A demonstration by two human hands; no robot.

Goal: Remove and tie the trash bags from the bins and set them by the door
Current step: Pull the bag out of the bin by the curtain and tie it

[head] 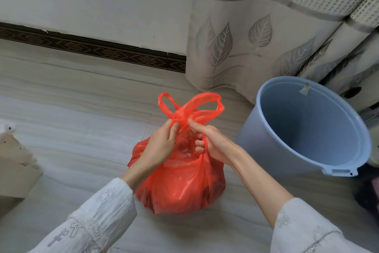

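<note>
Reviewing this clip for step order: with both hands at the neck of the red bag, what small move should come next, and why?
Probably pull the two handle loops apart to snug the knot. The left hand and right hand pinch the red bag at its crossed neck, the loops stand loose above, and the bag sits on the floor beside the blue bin, already out.

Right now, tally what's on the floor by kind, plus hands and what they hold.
Red trash bag: 1, out of the bin, both hands pinching its handles at the knot
Blue bin: 1, no bag in it
Cardboard box: 1, at the left edge
Hands: 2, left hand, right hand
Total: 5
</note>
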